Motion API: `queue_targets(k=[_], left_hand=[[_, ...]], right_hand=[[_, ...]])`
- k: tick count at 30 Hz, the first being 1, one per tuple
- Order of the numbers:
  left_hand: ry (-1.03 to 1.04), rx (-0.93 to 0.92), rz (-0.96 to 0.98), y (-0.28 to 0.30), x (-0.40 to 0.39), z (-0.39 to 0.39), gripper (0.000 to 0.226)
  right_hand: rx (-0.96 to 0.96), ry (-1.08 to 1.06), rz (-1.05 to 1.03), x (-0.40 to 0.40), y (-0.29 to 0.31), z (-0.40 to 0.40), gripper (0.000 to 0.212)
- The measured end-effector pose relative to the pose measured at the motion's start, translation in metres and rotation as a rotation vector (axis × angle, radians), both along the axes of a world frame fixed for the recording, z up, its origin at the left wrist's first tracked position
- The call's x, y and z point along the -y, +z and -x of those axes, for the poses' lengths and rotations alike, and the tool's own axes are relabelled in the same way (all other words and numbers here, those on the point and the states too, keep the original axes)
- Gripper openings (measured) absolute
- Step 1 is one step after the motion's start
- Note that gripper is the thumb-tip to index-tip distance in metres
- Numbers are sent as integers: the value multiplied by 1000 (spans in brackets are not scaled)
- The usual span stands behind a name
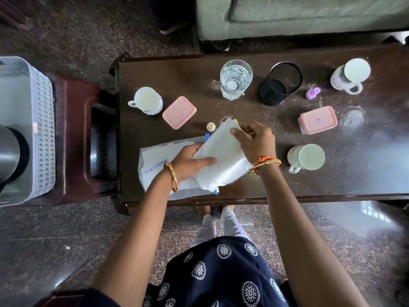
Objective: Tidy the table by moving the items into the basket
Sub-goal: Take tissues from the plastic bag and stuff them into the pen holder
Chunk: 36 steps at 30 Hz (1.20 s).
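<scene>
Both hands (190, 161) (254, 140) gripping bags (221, 160), fingers curled round; basket (42, 120) well left, nearer left hand.

At the left edge of the frame the grey basket (33, 129) and a steel vessel (8, 151) inside it are cut off. The labels on both pink boxes (179, 112) are too small to read. A sofa (298, 16) runs off the top right.

Gold bangles (173, 177), navy white-patterned garment (218, 273), perhaps pale leggings (230, 222).
</scene>
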<state>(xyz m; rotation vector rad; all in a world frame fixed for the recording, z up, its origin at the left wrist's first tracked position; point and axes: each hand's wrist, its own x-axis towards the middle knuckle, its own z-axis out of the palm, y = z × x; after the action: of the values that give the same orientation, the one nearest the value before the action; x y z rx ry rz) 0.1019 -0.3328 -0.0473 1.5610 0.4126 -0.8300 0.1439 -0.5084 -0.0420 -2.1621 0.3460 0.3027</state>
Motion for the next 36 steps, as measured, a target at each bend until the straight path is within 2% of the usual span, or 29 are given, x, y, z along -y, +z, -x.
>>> queue_targets(k=[2, 5, 8, 11, 14, 16, 19, 22, 25, 28, 31, 36], left_hand=[[39, 45, -8, 3, -2, -1, 25], [27, 55, 10, 7, -12, -8, 20], [91, 22, 79, 6, -20, -21, 20], [387, -73, 342, 0, -24, -26, 21], [450, -174, 523, -8, -24, -10, 21], [402, -207, 489, -15, -18, 6, 23], [358, -152, 292, -19, -10, 18, 23], [378, -110, 271, -19, -9, 20, 32], [306, -115, 287, -17, -11, 21, 31], [211, -97, 199, -16, -13, 22, 30], [201, -111, 164, -16, -18, 20, 25], [178, -177, 220, -14, -25, 12, 24]], right_hand=[[-126, 134, 42, 7, -3, -1, 35], [-435, 308, -134, 25, 0, -5, 65], [-584, 458, -253, 39, -3, -7, 62], [-577, 307, -384, 42, -11, -5, 66], [-540, 144, -519, 40, -17, 4, 53], [-558, 146, -557, 37, -20, 11, 46], [-599, 159, -644, 33, -21, 18, 32], [-582, 85, -686, 31, -21, 21, 21], [-619, 69, -661, 26, -21, 25, 29], [-676, 30, -674, 24, -19, 27, 34], [-642, 32, -626, 28, -21, 25, 32], [-611, 36, -585, 33, -22, 21, 33]])
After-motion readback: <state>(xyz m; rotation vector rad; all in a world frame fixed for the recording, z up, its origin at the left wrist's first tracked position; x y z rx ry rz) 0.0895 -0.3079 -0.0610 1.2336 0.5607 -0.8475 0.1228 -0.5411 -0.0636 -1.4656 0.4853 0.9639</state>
